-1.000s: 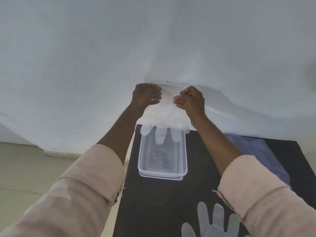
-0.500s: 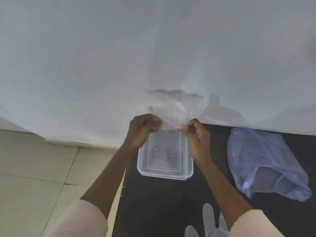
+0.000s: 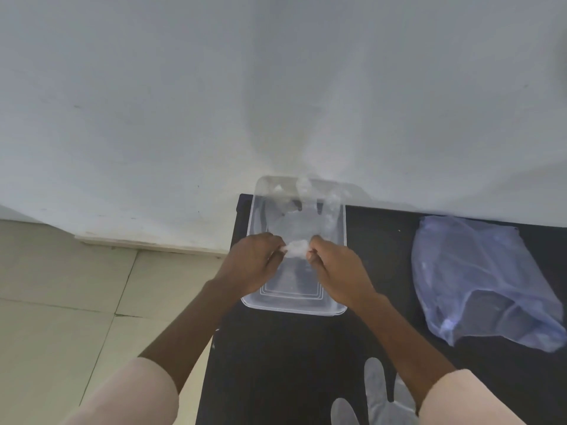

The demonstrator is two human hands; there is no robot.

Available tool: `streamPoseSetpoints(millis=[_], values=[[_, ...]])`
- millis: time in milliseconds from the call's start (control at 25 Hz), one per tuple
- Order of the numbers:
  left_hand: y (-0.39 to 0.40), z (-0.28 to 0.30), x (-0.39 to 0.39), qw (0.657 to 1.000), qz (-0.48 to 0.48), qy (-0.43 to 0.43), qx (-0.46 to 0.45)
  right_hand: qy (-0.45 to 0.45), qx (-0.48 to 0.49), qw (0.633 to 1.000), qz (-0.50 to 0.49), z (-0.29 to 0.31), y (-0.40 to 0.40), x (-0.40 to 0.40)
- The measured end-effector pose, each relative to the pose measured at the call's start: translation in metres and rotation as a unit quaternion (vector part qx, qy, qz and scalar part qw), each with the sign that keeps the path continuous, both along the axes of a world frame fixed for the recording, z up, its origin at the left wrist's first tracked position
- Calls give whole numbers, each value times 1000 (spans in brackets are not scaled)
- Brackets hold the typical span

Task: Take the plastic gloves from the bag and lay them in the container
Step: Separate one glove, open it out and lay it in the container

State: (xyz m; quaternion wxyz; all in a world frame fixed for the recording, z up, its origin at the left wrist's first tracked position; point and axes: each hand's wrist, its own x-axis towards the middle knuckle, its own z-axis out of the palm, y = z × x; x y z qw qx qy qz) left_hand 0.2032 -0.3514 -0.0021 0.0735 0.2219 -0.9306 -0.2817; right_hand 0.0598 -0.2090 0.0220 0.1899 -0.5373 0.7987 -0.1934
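Observation:
A clear plastic glove (image 3: 302, 220) lies stretched out in the clear rectangular container (image 3: 293, 303), its fingers reaching over the far rim toward the wall. My left hand (image 3: 253, 262) and my right hand (image 3: 336, 268) pinch the glove's bunched cuff between them, low over the container's middle. A bluish translucent bag (image 3: 481, 280) lies crumpled on the black table to the right. Another clear glove (image 3: 376, 400) lies flat at the table's near edge, partly hidden by my right sleeve.
The black table (image 3: 282, 363) stands against a pale wall (image 3: 276, 87). Its left edge runs just beside the container, with tiled floor (image 3: 61, 302) beyond it.
Both hands came down from in front of the wall into the container with the glove. The glove, which hung from my hands, now lies spread along the container.

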Motion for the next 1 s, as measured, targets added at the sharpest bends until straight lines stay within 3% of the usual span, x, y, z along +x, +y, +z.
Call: streamPoseSetpoints(millis=[200,320,640,880,1000], values=[[0,-4,6,992,-73,-57,-85,107,104,984,100,7,1,1],[-1,-7,11,977,-139,-91,-136,174,170,954,174,1,2,-3],[1,12,12,859,-304,-338,-237,235,322,862,313,6,1,-14],[6,15,7,827,-309,-398,-251,165,249,917,264,1,-11,6],[7,16,6,820,-307,-413,-249,181,320,878,305,-2,-12,6]])
